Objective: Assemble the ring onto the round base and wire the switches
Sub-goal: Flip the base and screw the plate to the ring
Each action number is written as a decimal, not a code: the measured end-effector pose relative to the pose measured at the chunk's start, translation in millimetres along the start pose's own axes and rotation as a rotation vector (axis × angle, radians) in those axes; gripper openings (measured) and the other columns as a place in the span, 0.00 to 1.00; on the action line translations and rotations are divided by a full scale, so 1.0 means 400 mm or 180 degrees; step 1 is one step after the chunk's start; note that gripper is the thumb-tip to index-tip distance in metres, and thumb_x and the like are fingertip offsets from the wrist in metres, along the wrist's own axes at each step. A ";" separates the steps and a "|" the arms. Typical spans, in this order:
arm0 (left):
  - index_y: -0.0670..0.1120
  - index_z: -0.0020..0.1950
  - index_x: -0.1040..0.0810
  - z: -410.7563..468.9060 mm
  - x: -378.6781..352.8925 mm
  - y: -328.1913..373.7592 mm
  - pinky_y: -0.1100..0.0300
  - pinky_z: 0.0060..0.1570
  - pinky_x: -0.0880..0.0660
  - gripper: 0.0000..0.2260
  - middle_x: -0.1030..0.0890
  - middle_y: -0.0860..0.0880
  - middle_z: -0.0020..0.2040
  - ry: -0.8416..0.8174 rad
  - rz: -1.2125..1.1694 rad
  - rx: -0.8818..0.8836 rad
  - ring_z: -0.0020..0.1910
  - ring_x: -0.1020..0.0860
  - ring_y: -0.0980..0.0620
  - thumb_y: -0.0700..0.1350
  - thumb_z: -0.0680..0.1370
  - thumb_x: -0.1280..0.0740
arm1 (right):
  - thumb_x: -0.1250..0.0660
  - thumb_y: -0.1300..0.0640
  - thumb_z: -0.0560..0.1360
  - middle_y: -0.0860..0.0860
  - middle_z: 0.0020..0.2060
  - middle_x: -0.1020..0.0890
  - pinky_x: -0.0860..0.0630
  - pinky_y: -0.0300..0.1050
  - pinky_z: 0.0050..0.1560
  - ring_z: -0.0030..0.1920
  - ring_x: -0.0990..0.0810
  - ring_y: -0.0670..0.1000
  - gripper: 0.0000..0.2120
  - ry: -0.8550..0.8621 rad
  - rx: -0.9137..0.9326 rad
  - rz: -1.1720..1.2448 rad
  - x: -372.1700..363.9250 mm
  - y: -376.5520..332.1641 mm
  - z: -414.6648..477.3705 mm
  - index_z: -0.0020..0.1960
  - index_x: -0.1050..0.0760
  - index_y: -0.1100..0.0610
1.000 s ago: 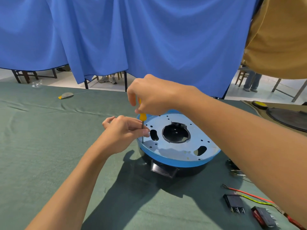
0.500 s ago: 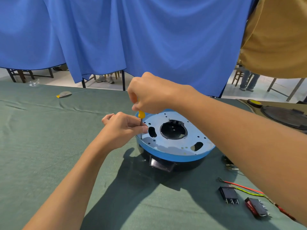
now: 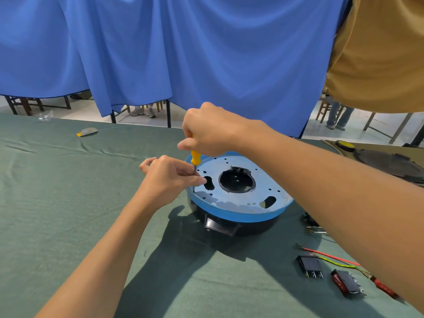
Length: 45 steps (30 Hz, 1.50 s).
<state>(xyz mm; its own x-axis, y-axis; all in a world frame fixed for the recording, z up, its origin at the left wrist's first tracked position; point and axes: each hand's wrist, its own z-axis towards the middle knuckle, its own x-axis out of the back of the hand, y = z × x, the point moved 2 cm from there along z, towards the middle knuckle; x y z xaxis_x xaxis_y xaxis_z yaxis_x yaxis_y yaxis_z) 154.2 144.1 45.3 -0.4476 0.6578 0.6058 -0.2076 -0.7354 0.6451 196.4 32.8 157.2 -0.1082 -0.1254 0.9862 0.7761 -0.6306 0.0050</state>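
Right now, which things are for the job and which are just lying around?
For the job: screwdriver, blue ring, round base, black switch, red switch, wires.
Just lying about: yellow-grey scrap, clear plastic bit, dark device far right.

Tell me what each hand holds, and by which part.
The right hand grips the screwdriver by its yellow handle; the left hand pinches its metal shaft.

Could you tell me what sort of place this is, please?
Probably a makeshift assembly station in a shared hall: a cloth-covered table, a blue curtain hung as a divider, and chair legs beyond it.
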 end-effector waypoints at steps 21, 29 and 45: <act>0.63 0.31 0.21 0.006 0.020 -0.008 0.59 0.49 0.48 0.08 0.19 0.67 0.33 0.0018 0.0041 0.0124 0.55 0.23 0.57 0.57 0.67 0.23 | 0.32 0.50 0.76 0.49 0.36 0.36 0.38 0.43 0.29 0.34 0.32 0.49 0.16 0.0207 -0.0075 -0.0046 0.001 -0.009 0.021 0.35 0.36 0.51; 0.64 0.32 0.19 0.009 0.024 -0.007 0.43 0.67 0.34 0.11 0.18 0.69 0.35 -0.0257 -0.0130 0.0219 0.52 0.20 0.60 0.50 0.70 0.23 | 0.31 0.55 0.74 0.51 0.41 0.30 0.32 0.46 0.34 0.46 0.25 0.56 0.05 0.0144 0.0109 0.0007 0.005 -0.012 0.031 0.44 0.28 0.52; 0.71 0.32 0.20 -0.001 0.018 0.014 0.41 0.64 0.31 0.13 0.16 0.63 0.36 -0.0250 -0.0174 0.0184 0.56 0.21 0.49 0.53 0.71 0.25 | 0.33 0.53 0.76 0.51 0.36 0.32 0.31 0.45 0.31 0.34 0.29 0.52 0.14 0.0204 -0.0036 -0.0049 -0.010 0.005 0.026 0.36 0.36 0.53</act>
<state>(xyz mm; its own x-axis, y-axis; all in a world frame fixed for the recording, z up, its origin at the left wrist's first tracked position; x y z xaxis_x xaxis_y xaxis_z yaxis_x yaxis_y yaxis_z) 149.6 144.8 53.1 -0.3669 0.7090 0.6022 -0.1782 -0.6889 0.7026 204.7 40.0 154.8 -0.1599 -0.1641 0.9734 0.7670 -0.6414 0.0178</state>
